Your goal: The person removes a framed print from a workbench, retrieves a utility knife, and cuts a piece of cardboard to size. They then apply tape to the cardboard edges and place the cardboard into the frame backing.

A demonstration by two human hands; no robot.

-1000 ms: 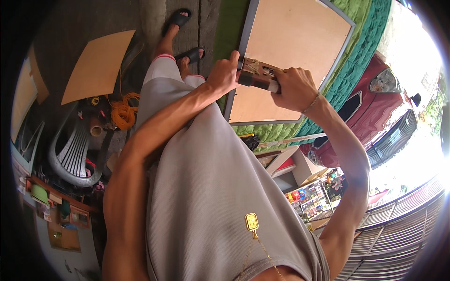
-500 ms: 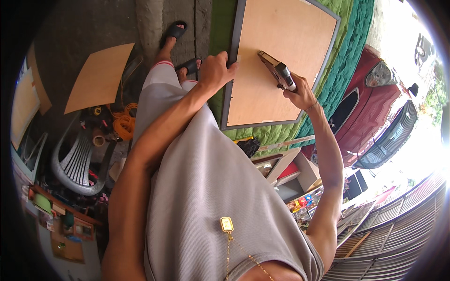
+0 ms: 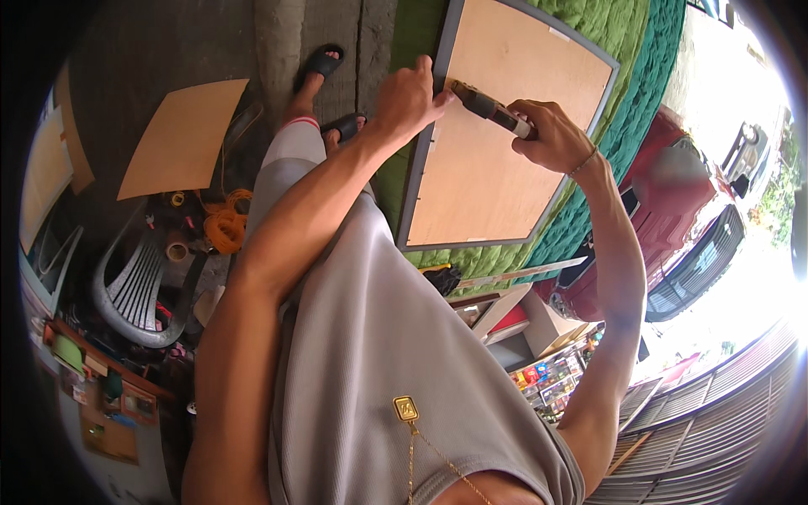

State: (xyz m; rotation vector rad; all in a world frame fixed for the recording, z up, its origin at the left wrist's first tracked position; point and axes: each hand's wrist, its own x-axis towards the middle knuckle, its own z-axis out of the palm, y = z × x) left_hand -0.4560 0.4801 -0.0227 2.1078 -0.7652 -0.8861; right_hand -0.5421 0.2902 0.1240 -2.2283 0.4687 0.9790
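A framed wooden panel point(image 3: 513, 168), tan with a dark grey border point(image 3: 421, 181), lies in front of me. My left hand point(image 3: 410, 99) is closed at the border's left side, its thumb lying over the edge; the other fingers are partly hidden. My right hand point(image 3: 551, 139) grips the rear of a dark staple gun point(image 3: 492, 109), or a tool much like one. This tool slants across the panel, its front end close to my left thumb at the border. Small dark marks run along the panel's inner edges.
Green quilted cloth point(image 3: 471, 252) lies beneath the panel. Left on the floor are a loose tan board point(image 3: 181, 139), a coiled orange hose point(image 3: 225, 231), a tape roll point(image 3: 177, 252) and a grey plastic chair point(image 3: 139, 295). A red car point(image 3: 665, 219) stands at the right.
The staple gun has swung flatter, and its front end has moved left to the border beside my left thumb. My right hand has risen slightly. My left hand remains at the border.
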